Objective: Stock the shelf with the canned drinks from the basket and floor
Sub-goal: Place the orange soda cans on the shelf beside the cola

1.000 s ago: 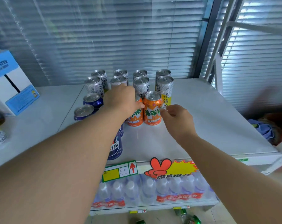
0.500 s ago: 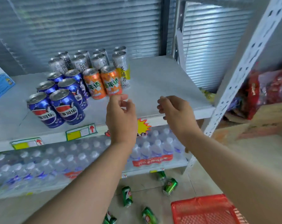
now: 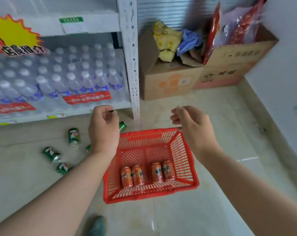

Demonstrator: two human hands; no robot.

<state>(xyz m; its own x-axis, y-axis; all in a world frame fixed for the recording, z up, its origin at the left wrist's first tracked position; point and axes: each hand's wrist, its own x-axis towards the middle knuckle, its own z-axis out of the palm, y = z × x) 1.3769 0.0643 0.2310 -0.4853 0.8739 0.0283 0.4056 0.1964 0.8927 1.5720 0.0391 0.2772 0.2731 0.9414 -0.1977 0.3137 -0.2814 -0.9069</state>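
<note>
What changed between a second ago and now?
Both hands left the two orange cans they had set on the top shelf and came down, and the view swung down with them. The left hand and right hand now hang empty above the red basket, which holds four orange cans. The green cans on the floor seem unmoved.

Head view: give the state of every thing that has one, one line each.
Red plastic basket: upright on the floor.
Four orange drink cans: lying on their sides in the basket.
Green drink cans: lying scattered on the floor.
Left hand: loosely curled, empty.
Right hand: loosely curled, empty.
Brown cardboard box: flaps open.
</note>
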